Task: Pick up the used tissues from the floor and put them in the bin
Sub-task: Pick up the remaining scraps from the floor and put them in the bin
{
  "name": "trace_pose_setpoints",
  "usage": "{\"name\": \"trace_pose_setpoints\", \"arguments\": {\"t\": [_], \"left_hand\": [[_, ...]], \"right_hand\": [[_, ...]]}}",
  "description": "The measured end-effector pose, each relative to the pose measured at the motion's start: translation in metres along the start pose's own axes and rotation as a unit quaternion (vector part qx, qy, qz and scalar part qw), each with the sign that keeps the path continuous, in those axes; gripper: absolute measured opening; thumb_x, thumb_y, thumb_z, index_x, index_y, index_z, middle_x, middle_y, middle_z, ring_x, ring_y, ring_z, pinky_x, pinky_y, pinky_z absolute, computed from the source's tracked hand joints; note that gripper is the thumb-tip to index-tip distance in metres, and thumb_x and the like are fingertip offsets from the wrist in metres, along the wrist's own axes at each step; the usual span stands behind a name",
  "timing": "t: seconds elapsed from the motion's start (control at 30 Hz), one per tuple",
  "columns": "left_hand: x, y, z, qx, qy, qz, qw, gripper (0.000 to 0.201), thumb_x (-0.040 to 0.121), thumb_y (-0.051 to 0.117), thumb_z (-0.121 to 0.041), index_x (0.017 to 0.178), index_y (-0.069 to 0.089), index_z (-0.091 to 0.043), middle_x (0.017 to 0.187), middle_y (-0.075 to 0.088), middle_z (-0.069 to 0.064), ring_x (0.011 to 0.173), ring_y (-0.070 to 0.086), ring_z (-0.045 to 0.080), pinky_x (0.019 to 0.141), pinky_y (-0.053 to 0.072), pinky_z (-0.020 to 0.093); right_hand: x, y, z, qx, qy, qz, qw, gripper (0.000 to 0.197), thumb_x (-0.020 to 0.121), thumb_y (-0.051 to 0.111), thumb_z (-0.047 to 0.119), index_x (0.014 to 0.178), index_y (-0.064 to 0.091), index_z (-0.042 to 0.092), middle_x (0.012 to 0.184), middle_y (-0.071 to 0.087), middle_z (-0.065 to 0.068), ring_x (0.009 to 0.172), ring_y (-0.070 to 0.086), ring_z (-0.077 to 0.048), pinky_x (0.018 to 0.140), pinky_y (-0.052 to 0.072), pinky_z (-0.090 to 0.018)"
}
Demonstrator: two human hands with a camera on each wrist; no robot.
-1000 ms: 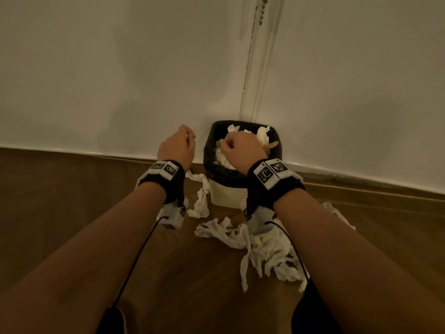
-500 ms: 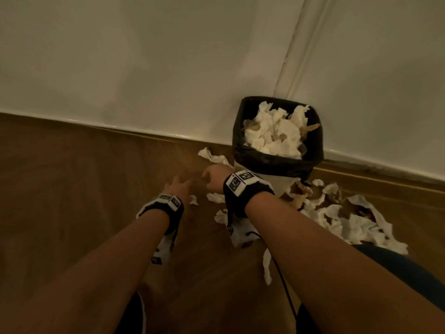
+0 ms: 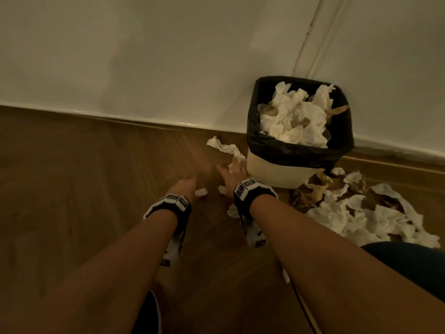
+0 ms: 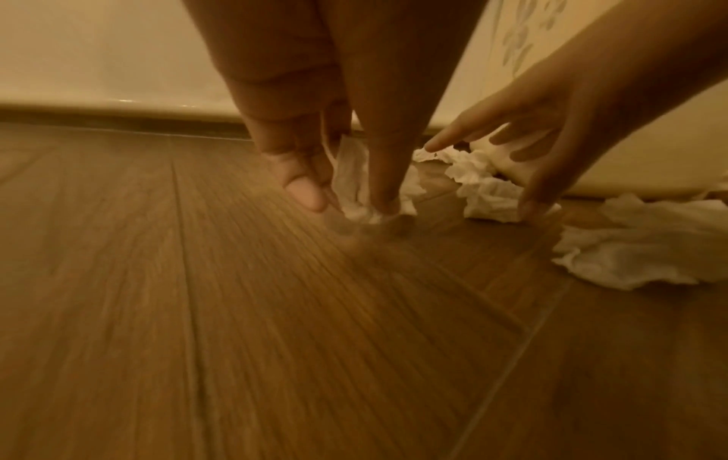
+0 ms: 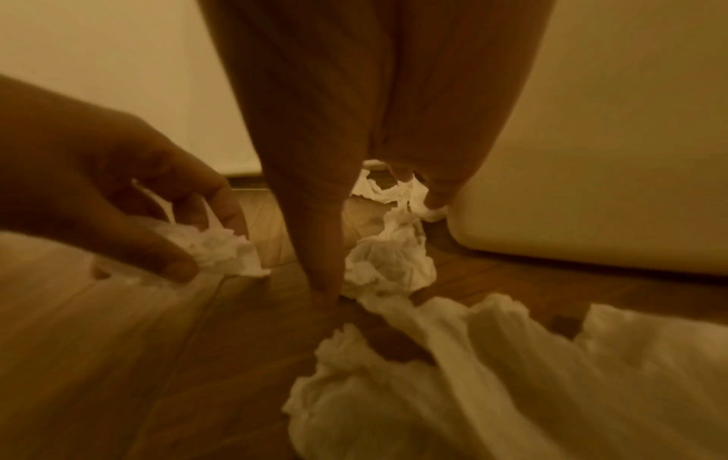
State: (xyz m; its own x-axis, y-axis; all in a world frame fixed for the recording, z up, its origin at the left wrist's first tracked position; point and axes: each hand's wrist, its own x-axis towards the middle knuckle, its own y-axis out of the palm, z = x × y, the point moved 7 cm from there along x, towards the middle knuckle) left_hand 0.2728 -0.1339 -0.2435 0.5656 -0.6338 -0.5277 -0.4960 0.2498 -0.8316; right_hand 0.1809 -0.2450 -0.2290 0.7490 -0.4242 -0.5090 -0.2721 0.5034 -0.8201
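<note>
My left hand point(image 3: 184, 186): low over the wooden floor point(image 3: 84, 189), thumb and fingertips point(image 4: 305, 193) pinching a small crumpled tissue point(image 4: 356, 183) that still touches the boards.
My right hand point(image 3: 234, 173): just beside the bin's pale wall, fingers spread and reaching down onto a crumpled tissue wad point(image 5: 388, 264); they touch it but do not close round it.
Strip of tissue point(image 3: 225, 148): on the floor beyond my right hand, running from the wall's foot toward the bin's left corner.
Bin point(image 3: 277, 172): cream, lined with a black bag point(image 3: 301, 150), standing against the white wall point(image 3: 144, 56); heaped with white tissues point(image 3: 296, 116) up to the rim.
Big litter of tissues point(image 3: 361, 213): white and some brownish pieces spread on the floor right of the bin, beside my right forearm.
Loose tissue near my wrist point(image 3: 233, 210): on the floor, partly hidden under the right wristband point(image 3: 250, 189).
Left wristband point(image 3: 172, 201): black with white marker squares.
</note>
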Motion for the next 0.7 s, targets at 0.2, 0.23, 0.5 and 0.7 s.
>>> {"name": "trace_pose_setpoints", "arguments": {"t": [0.2, 0.23, 0.5, 0.7], "left_hand": [[-0.001, -0.016, -0.003, 0.009, 0.020, -0.042, 0.999, 0.030, 0.094, 0.051, -0.019, 0.123, 0.054, -0.011, 0.125, 0.050, 0.017, 0.112, 0.051, 0.032, 0.091, 0.043, 0.035], [-0.002, -0.018, -0.002, 0.006, 0.019, -0.048, 0.999, 0.029, 0.094, 0.051, -0.020, 0.121, 0.056, -0.012, 0.124, 0.050, 0.016, 0.112, 0.052, 0.031, 0.090, 0.043, 0.034], [-0.005, -0.032, 0.000, -0.035, 0.017, -0.069, 0.997, 0.034, 0.090, 0.058, -0.023, 0.122, 0.056, -0.012, 0.123, 0.054, 0.014, 0.112, 0.053, 0.030, 0.090, 0.045, 0.035], [-0.007, -0.033, -0.007, -0.063, 0.011, -0.067, 0.996, 0.037, 0.090, 0.058, -0.018, 0.126, 0.053, -0.013, 0.127, 0.053, 0.013, 0.115, 0.051, 0.028, 0.091, 0.044, 0.033]], "right_hand": [[0.022, -0.006, 0.005, -0.029, 0.035, 0.040, 0.998, 0.098, 0.080, 0.071, 0.028, 0.149, 0.001, 0.038, 0.151, -0.030, -0.016, 0.140, -0.022, -0.041, 0.113, 0.010, -0.056], [0.025, -0.007, 0.006, -0.028, 0.046, 0.043, 0.998, 0.099, 0.080, 0.071, 0.028, 0.149, 0.001, 0.038, 0.151, -0.031, -0.015, 0.140, -0.022, -0.041, 0.113, 0.009, -0.056], [0.026, -0.028, 0.002, 0.046, 0.057, 0.027, 0.997, 0.078, 0.093, 0.051, 0.037, 0.151, -0.002, 0.033, 0.156, -0.021, -0.008, 0.145, -0.012, -0.031, 0.117, 0.007, -0.043], [0.034, -0.022, 0.002, -0.006, 0.052, 0.023, 0.998, 0.051, 0.098, 0.046, 0.025, 0.143, 0.033, 0.007, 0.150, 0.025, -0.018, 0.137, 0.026, -0.034, 0.112, 0.024, -0.040]]}}
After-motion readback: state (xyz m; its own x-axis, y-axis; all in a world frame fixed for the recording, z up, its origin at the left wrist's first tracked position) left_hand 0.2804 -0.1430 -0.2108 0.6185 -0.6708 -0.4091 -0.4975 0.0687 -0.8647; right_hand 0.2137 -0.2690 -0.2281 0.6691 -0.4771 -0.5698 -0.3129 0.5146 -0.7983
